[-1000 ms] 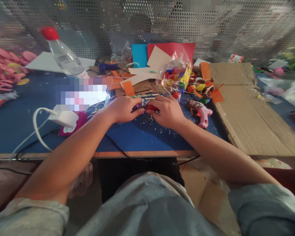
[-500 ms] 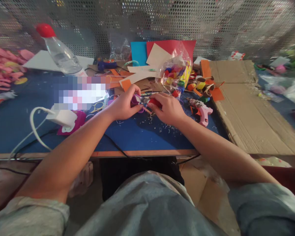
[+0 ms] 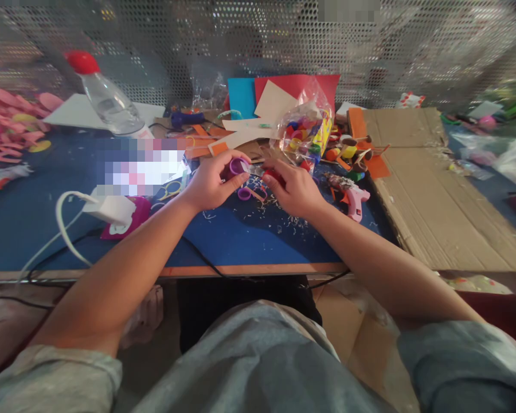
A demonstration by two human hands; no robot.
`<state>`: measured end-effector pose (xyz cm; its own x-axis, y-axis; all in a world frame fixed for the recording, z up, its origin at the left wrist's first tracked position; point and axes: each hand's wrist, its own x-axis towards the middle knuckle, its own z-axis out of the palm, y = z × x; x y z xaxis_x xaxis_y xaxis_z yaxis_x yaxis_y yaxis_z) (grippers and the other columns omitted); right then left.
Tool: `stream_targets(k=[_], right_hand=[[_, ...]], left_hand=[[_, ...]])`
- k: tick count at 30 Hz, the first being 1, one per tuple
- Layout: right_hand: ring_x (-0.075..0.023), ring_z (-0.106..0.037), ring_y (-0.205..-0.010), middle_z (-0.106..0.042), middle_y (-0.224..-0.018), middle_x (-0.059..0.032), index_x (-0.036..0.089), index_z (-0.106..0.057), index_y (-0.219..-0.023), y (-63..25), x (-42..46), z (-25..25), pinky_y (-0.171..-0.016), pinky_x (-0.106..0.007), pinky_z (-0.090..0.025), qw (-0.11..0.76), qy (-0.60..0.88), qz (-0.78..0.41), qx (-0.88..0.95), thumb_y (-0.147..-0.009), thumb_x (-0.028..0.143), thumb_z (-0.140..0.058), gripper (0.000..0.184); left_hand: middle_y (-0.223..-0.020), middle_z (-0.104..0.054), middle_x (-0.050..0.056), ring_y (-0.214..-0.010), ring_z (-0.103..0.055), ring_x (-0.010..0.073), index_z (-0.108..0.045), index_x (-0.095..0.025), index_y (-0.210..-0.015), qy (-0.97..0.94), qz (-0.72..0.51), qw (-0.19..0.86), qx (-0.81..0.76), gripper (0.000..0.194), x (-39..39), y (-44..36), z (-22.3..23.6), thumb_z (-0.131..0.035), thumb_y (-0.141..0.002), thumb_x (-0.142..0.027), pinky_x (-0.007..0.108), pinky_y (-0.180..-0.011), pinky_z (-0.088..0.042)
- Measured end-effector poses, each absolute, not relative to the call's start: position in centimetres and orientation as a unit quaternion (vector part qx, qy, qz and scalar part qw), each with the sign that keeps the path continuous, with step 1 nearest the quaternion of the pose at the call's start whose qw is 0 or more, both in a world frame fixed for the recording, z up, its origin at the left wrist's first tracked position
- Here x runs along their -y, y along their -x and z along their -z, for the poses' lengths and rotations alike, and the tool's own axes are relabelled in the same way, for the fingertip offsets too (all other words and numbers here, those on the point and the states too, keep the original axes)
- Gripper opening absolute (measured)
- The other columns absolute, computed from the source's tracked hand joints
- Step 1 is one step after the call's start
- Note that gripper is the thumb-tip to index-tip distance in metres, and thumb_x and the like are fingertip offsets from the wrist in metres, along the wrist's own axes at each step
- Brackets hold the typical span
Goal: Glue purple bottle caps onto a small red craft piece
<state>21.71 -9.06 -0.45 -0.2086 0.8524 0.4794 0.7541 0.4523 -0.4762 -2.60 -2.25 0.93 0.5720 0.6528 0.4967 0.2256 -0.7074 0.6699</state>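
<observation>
Above the middle of the blue table, my left hand [image 3: 212, 182] pinches a small purple ring-like piece [image 3: 237, 166] with something pale inside it, between thumb and fingers. Close to its right, my right hand [image 3: 298, 188] is closed around a red-handled tool [image 3: 272, 174], largely covered by the fingers. Its greyish tip points toward the purple piece; I cannot tell whether they touch. Below the hands lie another purple ring [image 3: 243, 194] and a narrow orange-pink strip [image 3: 258, 194]. Pale shavings [image 3: 290, 221] are scattered around them.
A pink glue gun [image 3: 356, 201] lies right of my right hand, beside a cardboard sheet [image 3: 438, 201]. Behind stand a clear bag of colourful pieces [image 3: 303, 135] and paper sheets. At left are a red-capped bottle [image 3: 112, 106], a white plug [image 3: 112, 207] with cables, and pink pieces [image 3: 15, 123].
My hands have drawn slightly apart, and the purple piece in my left hand has tipped to show its round opening. The purple ring on the table is now more exposed.
</observation>
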Motion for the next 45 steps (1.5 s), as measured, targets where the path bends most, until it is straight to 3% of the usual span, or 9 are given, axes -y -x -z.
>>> stream_targets(k=[11,17,22,31,36,41,45], right_hand=[[-0.0272,-0.074,-0.086,-0.082,-0.1,-0.0127,0.02,-0.071,-0.125,-22.0,8.7,0.8,-0.076,-0.041,-0.053,0.379,0.497,-0.069,0.777,-0.114,0.056,-0.043,0.047],[-0.0256,-0.074,-0.088,-0.081,-0.103,-0.0118,0.02,-0.07,-0.125,-22.1,8.6,1.0,-0.078,-0.04,-0.054,0.385,0.469,-0.086,0.791,-0.115,0.058,-0.04,0.05],[-0.0233,-0.073,-0.084,-0.08,-0.1,-0.0105,0.02,-0.071,-0.125,-22.0,8.8,1.0,-0.078,-0.038,-0.053,0.394,0.451,-0.097,0.795,-0.115,0.058,-0.04,0.05],[-0.0277,-0.076,-0.099,-0.081,-0.112,-0.0133,0.021,-0.07,-0.129,-21.9,8.9,1.1,-0.084,-0.041,-0.057,0.396,0.455,-0.068,0.795,-0.116,0.055,-0.04,0.048],[-0.0305,-0.076,-0.107,-0.081,-0.118,-0.0143,0.022,-0.07,-0.131,-21.8,8.9,1.0,-0.088,-0.045,-0.059,0.383,0.467,-0.063,0.794,-0.115,0.055,-0.041,0.047],[-0.0313,-0.076,-0.103,-0.081,-0.113,-0.0145,0.022,-0.07,-0.133,-21.6,9.1,0.7,-0.087,-0.047,-0.06,0.385,0.482,-0.068,0.784,-0.114,0.053,-0.042,0.046],[-0.03,-0.076,-0.099,-0.081,-0.111,-0.0139,0.021,-0.071,-0.132,-21.6,9.3,0.4,-0.087,-0.046,-0.059,0.382,0.481,-0.07,0.786,-0.113,0.055,-0.044,0.047]], left_hand=[[-0.104,-0.08,0.008,-0.072,-0.065,0.0132,-0.074,-0.019,-0.139,-0.827,-0.427,0.241,-0.277,0.062,2.1,2.6,-0.6,-0.07,-0.1,-0.067,0.027,-0.066,-0.056],[-0.114,-0.083,0.011,-0.094,-0.077,0.0203,-0.072,-0.019,-0.146,-0.817,-0.444,0.26,-0.259,0.075,2.4,2.5,-0.6,-0.075,-0.094,-0.073,0.033,-0.087,-0.067],[-0.112,-0.083,0.01,-0.106,-0.078,0.0226,-0.073,-0.022,-0.145,-0.813,-0.44,0.291,-0.246,0.075,2.8,2.4,-1.0,-0.077,-0.092,-0.074,0.034,-0.099,-0.068],[-0.103,-0.081,0.007,-0.068,-0.07,0.0139,-0.072,-0.025,-0.144,-0.807,-0.415,0.349,-0.232,0.067,2.8,2.5,-0.8,-0.072,-0.097,-0.073,0.029,-0.064,-0.064],[-0.101,-0.077,0.007,-0.069,-0.07,0.0156,-0.07,-0.027,-0.14,-0.811,-0.405,0.353,-0.232,0.064,2.8,2.5,-0.9,-0.07,-0.097,-0.074,0.032,-0.065,-0.062],[-0.106,-0.073,0.008,-0.072,-0.071,0.0182,-0.055,-0.031,-0.146,-0.8,-0.423,0.358,-0.232,0.07,2.4,2.0,-0.3,-0.062,-0.097,-0.081,0.035,-0.065,-0.062],[-0.111,-0.072,0.01,-0.082,-0.073,0.0192,-0.056,-0.028,-0.136,-0.802,-0.438,0.334,-0.231,0.069,2.0,1.8,0.0,-0.061,-0.096,-0.084,0.036,-0.071,-0.063]])
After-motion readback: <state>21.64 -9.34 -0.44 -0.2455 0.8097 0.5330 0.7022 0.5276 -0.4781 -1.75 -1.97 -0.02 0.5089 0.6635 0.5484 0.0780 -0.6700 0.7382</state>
